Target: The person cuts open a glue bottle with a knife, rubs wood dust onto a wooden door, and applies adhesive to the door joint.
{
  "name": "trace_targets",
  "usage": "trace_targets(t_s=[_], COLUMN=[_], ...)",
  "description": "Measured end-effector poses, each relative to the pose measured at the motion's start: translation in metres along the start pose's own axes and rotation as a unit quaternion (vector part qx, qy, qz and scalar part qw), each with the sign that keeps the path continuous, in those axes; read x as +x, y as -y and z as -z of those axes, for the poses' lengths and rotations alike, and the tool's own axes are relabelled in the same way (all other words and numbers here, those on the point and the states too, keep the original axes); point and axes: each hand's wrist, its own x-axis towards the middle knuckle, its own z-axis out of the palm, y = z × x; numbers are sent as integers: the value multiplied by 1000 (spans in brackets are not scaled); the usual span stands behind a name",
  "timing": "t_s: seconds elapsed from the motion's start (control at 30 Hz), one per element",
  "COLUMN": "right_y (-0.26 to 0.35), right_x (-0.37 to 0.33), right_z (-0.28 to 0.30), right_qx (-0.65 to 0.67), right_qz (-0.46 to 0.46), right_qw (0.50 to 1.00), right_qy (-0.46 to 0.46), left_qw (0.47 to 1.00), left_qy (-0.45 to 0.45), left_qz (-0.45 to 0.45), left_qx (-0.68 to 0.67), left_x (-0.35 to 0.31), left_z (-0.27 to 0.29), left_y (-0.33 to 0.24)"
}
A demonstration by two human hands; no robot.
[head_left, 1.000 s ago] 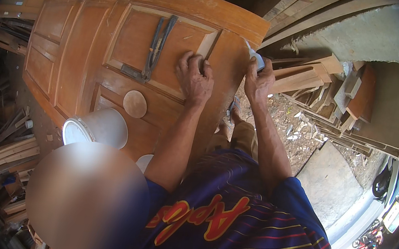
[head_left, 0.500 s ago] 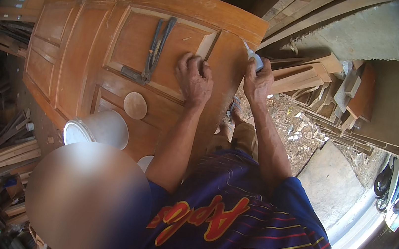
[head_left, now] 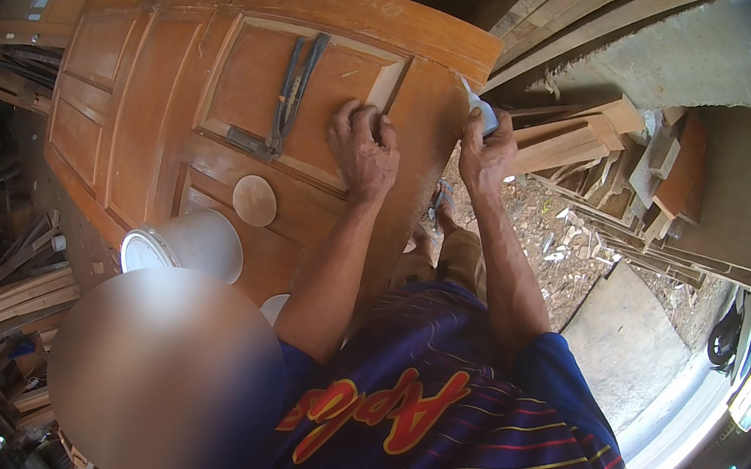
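A brown panelled wooden door point(head_left: 152, 104) lies in front of me. My left hand point(head_left: 367, 151) rests on it beside the upper right panel, fingers bent with gaps between them, holding nothing that I can see. Closed in my right hand point(head_left: 487, 154) is a small white squeeze bottle point(head_left: 481, 112) with a thin pointed nozzle. That nozzle points up and left at the door's right end; whether it touches the wood is unclear. In the panel left of my left hand lies a long, dark two-armed hand tool point(head_left: 292, 93).
A pale round disc point(head_left: 254, 200) and a white bucket point(head_left: 210, 242) lie on the door's near part. Wood offcuts point(head_left: 584, 143) and stacked boards point(head_left: 728, 189) stand to the right, above ground strewn with chips. More lumber point(head_left: 22, 299) is piled at left.
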Motion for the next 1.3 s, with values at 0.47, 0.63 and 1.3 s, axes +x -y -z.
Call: trace_targets(t_s=[0.47, 0.63, 1.3], right_y=[3, 9, 8], right_x=[0, 1, -1], right_z=[4, 5, 7], right_qx=[-8, -43, -37], right_qz=[-22, -25, -32], right_qw=[1000, 998, 999], right_qy=[19, 29, 19], left_qw=[1000, 1000, 1000], left_qy=[9, 1, -2], left_qz=[2, -8, -2], left_qx=[3, 4, 0], left_x=[0, -1, -2], left_z=[1, 0, -1], left_y=[-1, 3, 2])
